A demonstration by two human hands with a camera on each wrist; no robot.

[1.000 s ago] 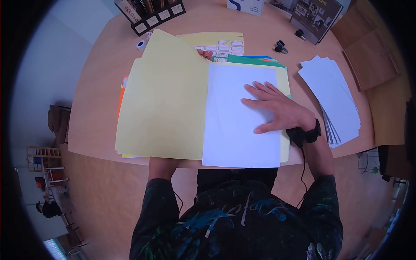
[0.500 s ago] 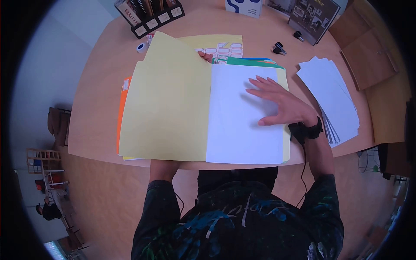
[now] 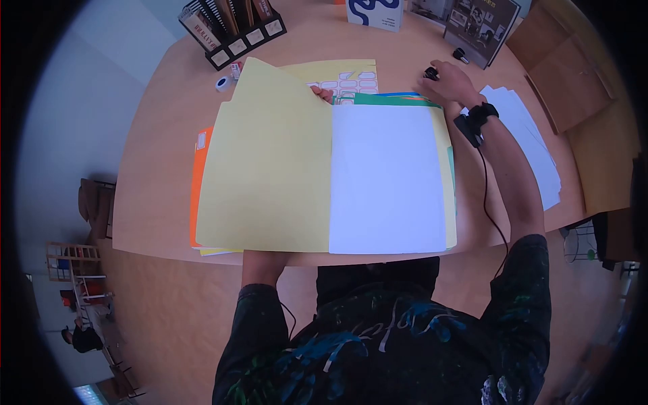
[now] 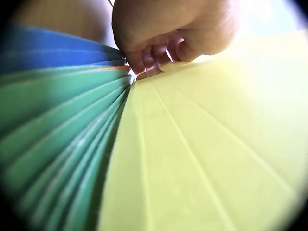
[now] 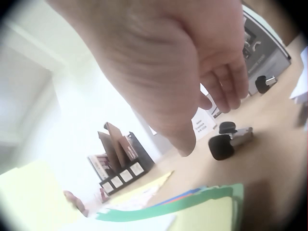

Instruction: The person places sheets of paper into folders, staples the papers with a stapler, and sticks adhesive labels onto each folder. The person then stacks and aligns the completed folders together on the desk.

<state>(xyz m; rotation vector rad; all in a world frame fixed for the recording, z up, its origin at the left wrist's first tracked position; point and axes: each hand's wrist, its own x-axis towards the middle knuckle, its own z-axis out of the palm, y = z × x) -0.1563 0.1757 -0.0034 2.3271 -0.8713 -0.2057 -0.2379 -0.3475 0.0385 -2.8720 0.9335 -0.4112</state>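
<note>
A cream-yellow file folder (image 3: 266,169) lies opened in the head view, its left cover raised and white paper (image 3: 388,179) on its right side. Behind that cover is my left hand (image 3: 322,93), only its fingertips showing above the fold. In the left wrist view, the left hand (image 4: 178,29) has curled fingers gripping the folder's top end by the fold, next to green folders (image 4: 43,120). My right hand (image 3: 451,82) reaches over the far table beside a black binder clip (image 3: 430,72). In the right wrist view its thumb and fingers are apart above the clip (image 5: 222,147).
Another binder clip (image 3: 460,55) lies before a standing dark book (image 3: 480,30). Loose white sheets (image 3: 530,142) are stacked at right. A label sheet (image 3: 358,82), a tape roll (image 3: 223,84) and a black book rack (image 3: 246,44) are at the back. An orange folder (image 3: 200,182) sticks out left.
My right hand has lifted off the white paper and moved away to the far side, over to the binder clip. The left hand still holds the folder at the fold.
</note>
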